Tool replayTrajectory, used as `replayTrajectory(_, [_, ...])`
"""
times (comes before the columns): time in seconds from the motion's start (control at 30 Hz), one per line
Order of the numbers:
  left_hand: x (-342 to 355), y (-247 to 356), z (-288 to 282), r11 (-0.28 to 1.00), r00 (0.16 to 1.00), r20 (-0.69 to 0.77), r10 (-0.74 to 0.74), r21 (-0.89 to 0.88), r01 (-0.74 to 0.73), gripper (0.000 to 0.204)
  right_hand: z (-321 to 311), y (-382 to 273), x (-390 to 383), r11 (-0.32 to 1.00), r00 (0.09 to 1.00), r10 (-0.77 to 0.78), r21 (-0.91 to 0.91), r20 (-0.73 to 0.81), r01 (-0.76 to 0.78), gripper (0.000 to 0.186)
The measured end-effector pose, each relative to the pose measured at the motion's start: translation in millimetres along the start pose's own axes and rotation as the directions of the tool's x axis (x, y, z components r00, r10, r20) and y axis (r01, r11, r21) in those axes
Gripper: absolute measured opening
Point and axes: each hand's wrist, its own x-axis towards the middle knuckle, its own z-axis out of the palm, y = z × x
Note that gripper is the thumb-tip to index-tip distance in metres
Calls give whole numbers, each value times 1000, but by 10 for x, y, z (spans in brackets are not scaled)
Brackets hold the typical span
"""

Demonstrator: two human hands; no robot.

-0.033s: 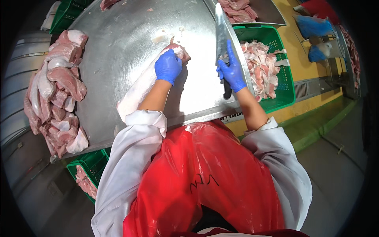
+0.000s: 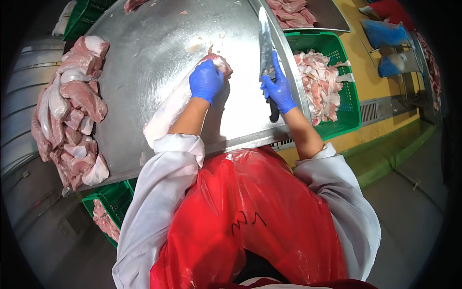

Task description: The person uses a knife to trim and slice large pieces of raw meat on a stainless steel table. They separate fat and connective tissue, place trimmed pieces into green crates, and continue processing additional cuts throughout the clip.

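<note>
A long pale piece of meat [image 2: 171, 103], covered mostly in white fat, lies slantwise on the metal table [image 2: 144, 43]. My left hand [image 2: 206, 83], in a blue glove, is closed on its far end, where reddish flesh shows. In my right hand [image 2: 279, 90], also gloved in blue, is a large knife [image 2: 266, 45] with a broad blade and a black handle. The blade points away from me, apart from the meat, and my index finger lies stretched along it.
Stacked meat pieces [image 2: 72, 111] line the table's left side. To the right stands a green crate [image 2: 353, 96] of pale trimmings [image 2: 320, 86], with a metal tray [image 2: 332, 21] of meat beyond it. Another green crate [image 2: 113, 202] sits below the table at left.
My right hand and the knife have shifted slightly left and a little nearer to me. My left hand keeps its hold on the meat.
</note>
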Motion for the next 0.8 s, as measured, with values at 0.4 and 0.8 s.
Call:
replayTrajectory(0.4, [-17,-170,-10,881,926,-59,-373,-335,333,27,356,20,348,996,978,-88,25,191,85,81])
replayTrajectory(0.8, [-103,-297,-249,791,902,-7,-432,-484,375,24,333,-124,-47,928,774,55,-318,631,194,70])
